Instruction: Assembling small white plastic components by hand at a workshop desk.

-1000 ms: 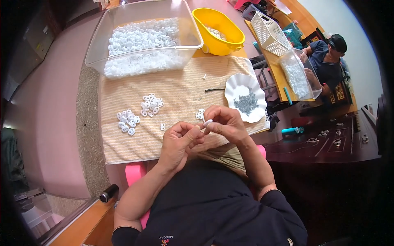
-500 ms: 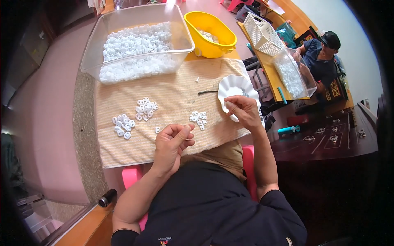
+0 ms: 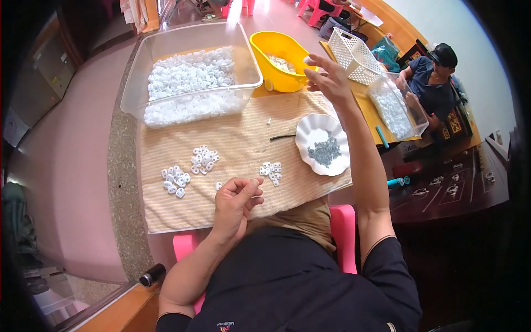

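My right hand (image 3: 330,80) is raised over the right rim of the yellow tub (image 3: 264,67), which has pale small parts inside. A small white plastic piece (image 3: 308,60) shows at its fingertips. Low over the front of the towel, my left hand (image 3: 235,203) is closed in a pinch; whatever lies between thumb and finger is hidden. Beside it on the towel is a single white piece (image 3: 219,186). Small white two-holed pieces lie in groups: one pile (image 3: 176,181) at left, another pile (image 3: 204,159) behind it, and a smaller group (image 3: 271,172) right of my left hand.
A scalloped white dish (image 3: 310,127) with small grey parts stands at right, a dark thin rod (image 3: 282,136) beside it. A large clear bin (image 3: 191,116) of white pieces fills the back left of the towel-covered table (image 3: 238,144). At right, a person (image 3: 434,77) works at another table.
My right hand has moved from over the scalloped dish up and away to the yellow tub, uncovering the grey parts. My left hand keeps its pinch in nearly the same place.
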A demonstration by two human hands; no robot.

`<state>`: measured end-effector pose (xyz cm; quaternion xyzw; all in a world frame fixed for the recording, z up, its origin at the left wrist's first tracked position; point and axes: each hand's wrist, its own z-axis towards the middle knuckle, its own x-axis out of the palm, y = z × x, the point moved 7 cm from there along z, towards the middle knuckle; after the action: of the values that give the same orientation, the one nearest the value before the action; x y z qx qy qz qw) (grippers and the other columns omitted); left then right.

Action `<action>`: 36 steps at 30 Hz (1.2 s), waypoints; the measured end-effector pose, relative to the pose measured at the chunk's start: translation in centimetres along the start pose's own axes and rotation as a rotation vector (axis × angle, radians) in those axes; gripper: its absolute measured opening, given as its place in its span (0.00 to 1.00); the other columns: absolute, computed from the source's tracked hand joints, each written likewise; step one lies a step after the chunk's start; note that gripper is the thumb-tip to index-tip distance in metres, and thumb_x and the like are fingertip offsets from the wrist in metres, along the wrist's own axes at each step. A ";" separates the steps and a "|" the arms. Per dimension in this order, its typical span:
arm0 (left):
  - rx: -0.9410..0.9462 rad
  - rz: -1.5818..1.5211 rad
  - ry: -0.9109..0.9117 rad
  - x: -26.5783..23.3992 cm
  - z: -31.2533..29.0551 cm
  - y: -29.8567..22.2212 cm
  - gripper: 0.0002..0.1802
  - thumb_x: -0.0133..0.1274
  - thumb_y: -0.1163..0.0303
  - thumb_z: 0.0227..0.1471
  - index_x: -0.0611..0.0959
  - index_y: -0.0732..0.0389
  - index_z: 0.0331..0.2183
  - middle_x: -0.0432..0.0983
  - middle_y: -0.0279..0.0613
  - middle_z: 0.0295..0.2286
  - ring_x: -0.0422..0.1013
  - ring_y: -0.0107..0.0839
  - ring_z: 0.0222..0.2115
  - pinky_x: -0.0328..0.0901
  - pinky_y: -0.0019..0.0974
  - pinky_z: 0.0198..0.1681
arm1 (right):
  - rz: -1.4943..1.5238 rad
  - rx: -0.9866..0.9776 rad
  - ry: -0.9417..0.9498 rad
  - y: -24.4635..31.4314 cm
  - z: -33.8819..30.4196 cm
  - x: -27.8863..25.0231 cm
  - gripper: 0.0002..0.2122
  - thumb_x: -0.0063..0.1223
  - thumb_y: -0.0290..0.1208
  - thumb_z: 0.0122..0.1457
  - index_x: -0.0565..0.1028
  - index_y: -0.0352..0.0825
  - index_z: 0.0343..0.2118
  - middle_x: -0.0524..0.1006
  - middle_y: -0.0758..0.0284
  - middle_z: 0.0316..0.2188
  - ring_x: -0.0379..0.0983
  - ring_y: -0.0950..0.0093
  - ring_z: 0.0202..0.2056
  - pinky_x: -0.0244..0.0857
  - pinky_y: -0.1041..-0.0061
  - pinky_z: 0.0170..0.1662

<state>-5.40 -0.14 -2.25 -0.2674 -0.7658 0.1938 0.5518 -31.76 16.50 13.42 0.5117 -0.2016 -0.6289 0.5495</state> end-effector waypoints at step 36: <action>0.169 0.040 -0.131 -1.3 0.0 -2.2 0.05 0.56 0.72 0.54 0.77 0.60 0.32 0.78 0.41 0.34 0.72 0.20 0.28 0.71 0.25 0.31 | -0.480 -0.005 0.656 0.2 -13.9 12.1 0.08 0.54 0.30 0.51 0.78 0.33 0.32 0.78 0.57 0.32 0.74 0.58 0.38 0.67 0.64 0.42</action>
<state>-5.53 -2.64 -1.91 -0.2217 -0.7757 0.2858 0.5171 -18.12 9.88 3.00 0.7166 0.1111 -0.5430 0.4235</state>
